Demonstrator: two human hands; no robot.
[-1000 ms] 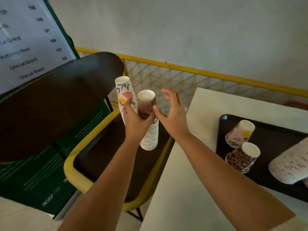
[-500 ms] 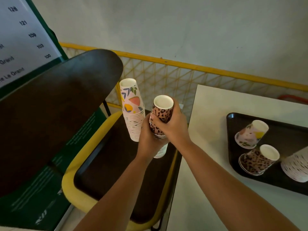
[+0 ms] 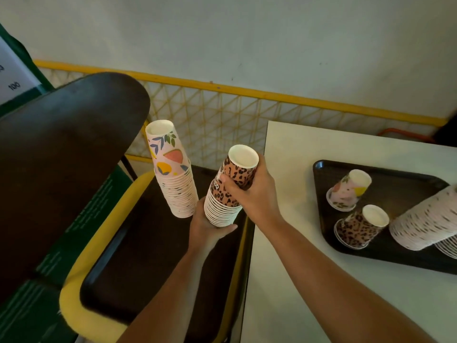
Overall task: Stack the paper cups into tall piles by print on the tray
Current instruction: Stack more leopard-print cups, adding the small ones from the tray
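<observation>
The leopard-print stack of upside-down paper cups is held in the air above the dark seat of a yellow-framed chair, just left of the white table. The right hand is clenched around the upper cups of this stack, its thumb across the print and its fingers behind, while the left hand cups the stack's lower rims from beneath and grasps them. Just beside it to the left, a second stack with a fruit-and-leaf print also stands bottom-up, tilted slightly left; its lower end meets the left hand's fingers, but I cannot tell whether that hand bears it or whether it rests on the seat. The two stacks are near each other but not touching at their tops. On the table to the right lies a dark tray. On it a single fruit-print cup and a single leopard cup lie tipped toward the camera, close together. To their right a long pale stack with dark dashes lies on its side, cut off by the picture's edge. Behind the chair runs a yellow lattice rail against a plain wall.
</observation>
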